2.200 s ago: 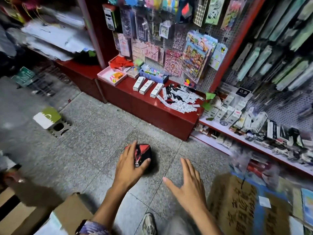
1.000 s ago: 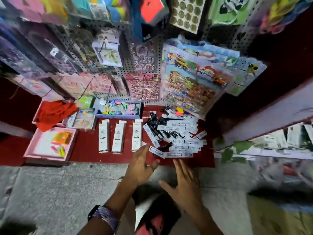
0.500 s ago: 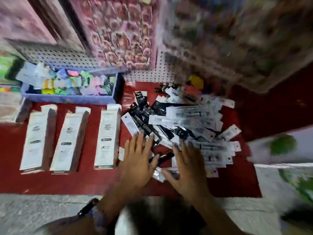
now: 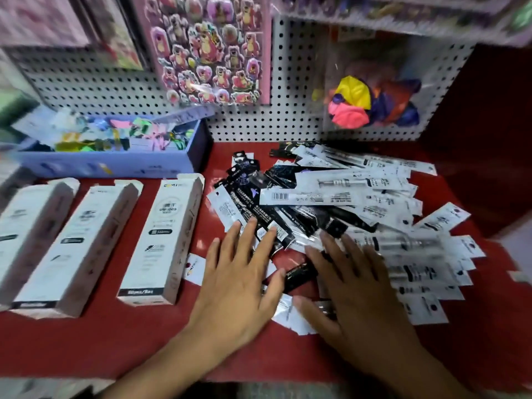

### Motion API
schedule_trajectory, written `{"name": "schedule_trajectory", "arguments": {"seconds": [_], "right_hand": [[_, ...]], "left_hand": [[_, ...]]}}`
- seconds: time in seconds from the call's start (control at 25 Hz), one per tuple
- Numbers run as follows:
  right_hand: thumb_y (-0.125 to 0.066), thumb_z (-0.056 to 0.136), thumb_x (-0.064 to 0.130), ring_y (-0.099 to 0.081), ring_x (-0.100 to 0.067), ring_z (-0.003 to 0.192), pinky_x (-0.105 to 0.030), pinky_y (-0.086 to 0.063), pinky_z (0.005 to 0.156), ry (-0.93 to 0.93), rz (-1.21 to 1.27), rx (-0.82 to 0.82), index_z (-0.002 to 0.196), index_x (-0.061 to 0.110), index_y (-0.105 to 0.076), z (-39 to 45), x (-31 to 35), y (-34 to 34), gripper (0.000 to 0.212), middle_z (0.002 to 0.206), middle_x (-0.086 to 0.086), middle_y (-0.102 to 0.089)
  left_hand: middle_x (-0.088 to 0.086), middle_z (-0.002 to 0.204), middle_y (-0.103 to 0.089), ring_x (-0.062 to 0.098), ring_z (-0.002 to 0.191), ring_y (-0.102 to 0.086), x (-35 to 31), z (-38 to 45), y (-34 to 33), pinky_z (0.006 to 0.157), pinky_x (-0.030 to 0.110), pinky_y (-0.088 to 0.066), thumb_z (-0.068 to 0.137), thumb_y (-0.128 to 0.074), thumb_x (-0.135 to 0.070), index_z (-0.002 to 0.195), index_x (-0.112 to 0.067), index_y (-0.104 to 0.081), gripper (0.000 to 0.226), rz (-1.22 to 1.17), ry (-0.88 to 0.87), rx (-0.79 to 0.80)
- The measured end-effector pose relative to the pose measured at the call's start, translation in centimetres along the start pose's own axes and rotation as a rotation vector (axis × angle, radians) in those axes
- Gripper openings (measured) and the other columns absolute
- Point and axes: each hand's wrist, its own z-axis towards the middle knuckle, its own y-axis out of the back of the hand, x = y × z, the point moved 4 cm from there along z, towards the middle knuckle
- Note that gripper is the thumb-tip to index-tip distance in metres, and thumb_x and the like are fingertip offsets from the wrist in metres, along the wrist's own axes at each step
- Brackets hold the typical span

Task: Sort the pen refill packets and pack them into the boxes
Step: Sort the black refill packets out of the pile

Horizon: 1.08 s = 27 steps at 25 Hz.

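Note:
A loose heap of pen refill packets [image 4: 339, 197], some black and some white, covers the right half of the red shelf [image 4: 86, 338]. Three long white boxes lie side by side to its left: the nearest box [image 4: 165, 237], a middle box [image 4: 83, 243] and a far-left box [image 4: 26, 234], their far ends open. My left hand [image 4: 239, 280] rests flat, fingers spread, on the near left edge of the heap. My right hand [image 4: 357, 295] lies flat with fingers apart on packets at the heap's near edge. Neither hand grips anything.
A blue tray [image 4: 115, 162] of colourful small items stands behind the boxes. A white pegboard [image 4: 288, 110] with a bear sticker sheet [image 4: 213, 50] and a bag of balloons [image 4: 371, 99] rises at the back. A dark red wall [image 4: 483, 139] closes the right side.
The view has closed in on the shelf from the aisle floor. Both hands moved forward from the shelf's front edge onto the near edge of the packet heap and now lie flat on it.

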Motion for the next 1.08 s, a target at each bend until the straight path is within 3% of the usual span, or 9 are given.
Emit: {"name": "schedule_trajectory", "arguments": {"seconds": [0.08, 0.28, 0.48, 0.64, 0.72, 0.8, 0.88, 1.08], "right_hand": [[-0.013, 0.093, 0.071, -0.028, -0.03, 0.147, -0.05, -0.013, 0.115, -0.006, 0.005, 0.015, 0.148, 0.026, -0.036, -0.1, 0.2, 0.5, 0.075, 0.16, -0.003, -0.029], [-0.025, 0.092, 0.07, -0.006, -0.02, 0.152, -0.046, 0.001, 0.122, -0.045, 0.099, 0.082, 0.156, 0.032, -0.01, -0.5, 0.7, 1.8, 0.075, 0.166, 0.005, -0.008], [-0.024, 0.093, 0.069, -0.018, -0.026, 0.148, -0.05, -0.008, 0.121, -0.035, 0.086, 0.085, 0.153, 0.029, -0.022, -1.1, 1.2, 2.8, 0.073, 0.162, 0.0, -0.02], [-0.031, 0.094, 0.065, -0.023, -0.027, 0.144, -0.048, -0.015, 0.119, -0.035, 0.062, 0.215, 0.152, 0.03, -0.025, 0.0, 0.8, 3.3, 0.068, 0.16, 0.0, -0.022], [-0.034, 0.096, 0.059, -0.033, -0.026, 0.137, -0.046, -0.027, 0.113, -0.065, 0.048, 0.143, 0.147, 0.028, -0.035, 1.3, 0.9, 4.6, 0.059, 0.151, -0.001, -0.035], [-0.04, 0.096, 0.051, -0.041, -0.023, 0.129, -0.043, -0.034, 0.104, -0.08, 0.052, -0.032, 0.139, 0.026, -0.043, 3.3, 1.7, 6.3, 0.049, 0.14, 0.001, -0.046], [-0.044, 0.093, 0.052, -0.046, -0.023, 0.123, -0.041, -0.035, 0.1, -0.056, 0.071, -0.086, 0.133, 0.026, -0.049, 5.7, 3.1, 6.6, 0.048, 0.133, 0.002, -0.054], [-0.053, 0.089, 0.053, -0.05, -0.028, 0.12, -0.043, -0.037, 0.099, -0.116, -0.01, 0.096, 0.124, 0.018, -0.054, 9.8, 4.4, 4.1, 0.05, 0.124, -0.004, -0.057]], "left_hand": [[-0.002, 0.164, -0.004, 0.02, 0.15, 0.001, -0.3, -0.2, 0.3, 0.12, 0.042, -0.002, 0.095, -0.015, -0.058, 0.154, -0.036, -0.008, 0.063, -0.001, 0.005, 0.011], [0.003, 0.162, -0.015, 0.025, 0.148, -0.01, -0.6, -0.6, 0.8, 0.118, 0.045, -0.014, 0.095, -0.022, -0.058, 0.152, -0.034, -0.018, 0.062, -0.022, -0.005, 0.0], [0.009, 0.159, -0.023, 0.029, 0.144, -0.02, -0.7, -0.9, 2.7, 0.117, 0.045, -0.021, 0.091, -0.022, -0.07, 0.148, -0.031, -0.034, 0.071, -0.052, -0.043, 0.092], [0.012, 0.157, -0.024, 0.037, 0.138, -0.027, -0.3, 0.4, 3.8, 0.113, 0.047, -0.028, 0.1, -0.033, -0.05, 0.149, -0.032, -0.034, 0.052, 0.058, -0.16, 0.26], [0.012, 0.156, -0.027, 0.037, 0.137, -0.031, 0.4, 1.0, 3.8, 0.109, 0.05, -0.032, 0.096, -0.038, -0.048, 0.149, -0.033, -0.031, 0.055, 0.113, -0.233, 0.29], [0.008, 0.153, -0.034, 0.032, 0.131, -0.036, 0.8, 1.5, 3.9, 0.105, 0.046, -0.036, 0.092, -0.047, -0.048, 0.146, -0.03, -0.033, 0.059, 0.102, -0.263, 0.256], [0.004, 0.142, -0.044, 0.029, 0.12, -0.042, 0.9, 2.1, 4.2, 0.099, 0.042, -0.04, 0.086, -0.059, -0.047, 0.133, -0.024, -0.043, 0.054, 0.025, -0.281, 0.208], [0.001, 0.127, -0.045, 0.022, 0.115, -0.05, 2.2, 4.7, 4.8, 0.094, 0.04, -0.047, 0.077, -0.073, -0.043, 0.108, -0.02, -0.058, 0.041, -0.096, -0.189, 0.237]]}}
